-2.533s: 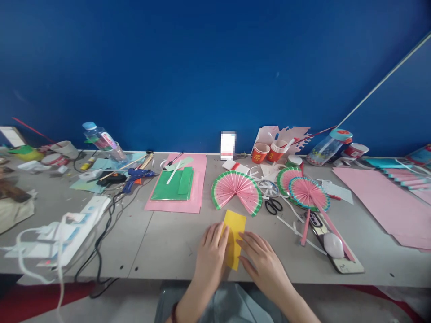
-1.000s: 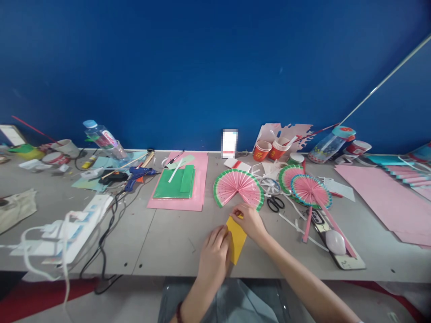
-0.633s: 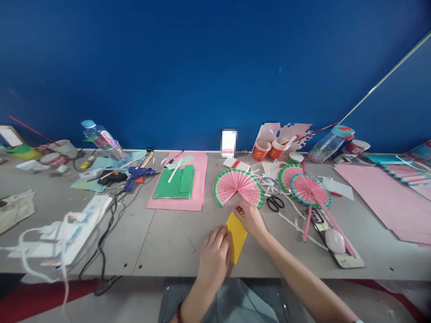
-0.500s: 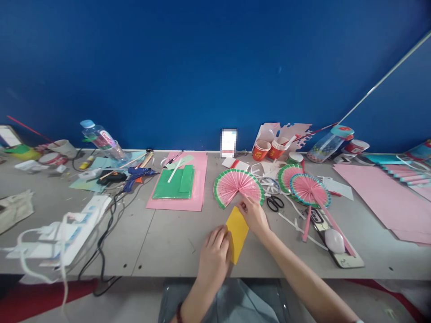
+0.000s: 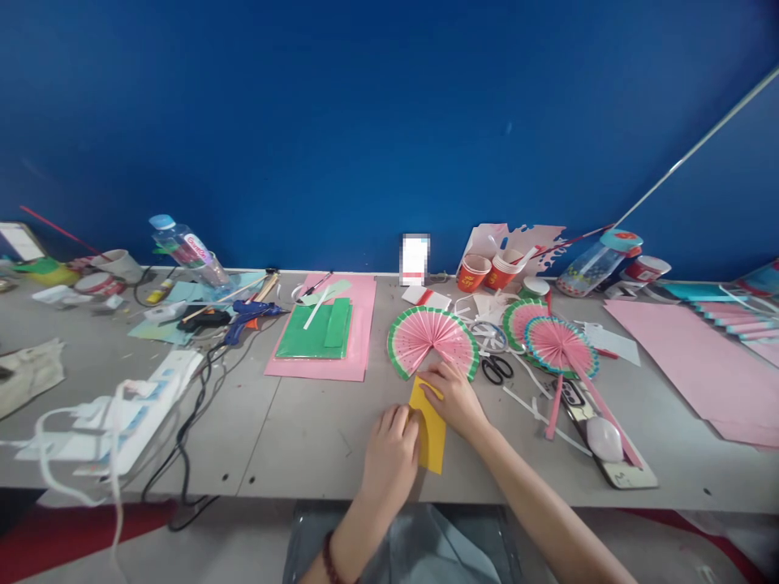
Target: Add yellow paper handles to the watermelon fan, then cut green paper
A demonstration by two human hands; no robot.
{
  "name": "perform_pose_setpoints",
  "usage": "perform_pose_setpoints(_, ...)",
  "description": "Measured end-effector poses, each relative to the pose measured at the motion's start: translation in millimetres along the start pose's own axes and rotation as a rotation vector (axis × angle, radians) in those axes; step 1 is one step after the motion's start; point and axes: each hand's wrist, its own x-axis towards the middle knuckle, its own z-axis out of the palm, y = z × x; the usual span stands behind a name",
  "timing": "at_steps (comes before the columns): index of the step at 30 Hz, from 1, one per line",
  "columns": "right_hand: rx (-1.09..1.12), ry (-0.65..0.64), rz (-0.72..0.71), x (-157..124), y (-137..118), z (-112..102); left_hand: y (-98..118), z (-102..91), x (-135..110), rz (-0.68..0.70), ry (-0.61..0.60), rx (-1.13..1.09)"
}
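Note:
A narrow yellow sheet of paper lies on the grey table in front of me. My left hand holds its left edge with curled fingertips. At its upper end my right hand grips the paper, the fingers bent over the top edge. Just beyond the right hand lies a pleated pink and green paper fan, spread out like a watermelon slice. Black-handled scissors rest to the right of the fan.
Leftward are a green pack of paper on pink sheets, a blue glue gun and a white power strip. To the right lie a round pink fan, a phone and pink paper. Red paper cups stand behind.
The yellow paper has turned slightly, its lower end shifting right. My right hand has moved a little down and flattened more over the paper's top; my left hand stays on the left edge.

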Motion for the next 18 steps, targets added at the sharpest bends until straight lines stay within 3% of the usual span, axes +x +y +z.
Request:
perform_pose_setpoints(11, -0.067, -0.008, -0.014, -0.9, -2.6, -2.3, -13.4, 3.3, 14.3, -0.027, -0.013, 0.107)
perform_pose_setpoints(18, -0.093, 0.013, -0.015, -2.0, -2.0, 0.5, -12.5, -3.8, 17.7, 0.037, -0.041, 0.159)
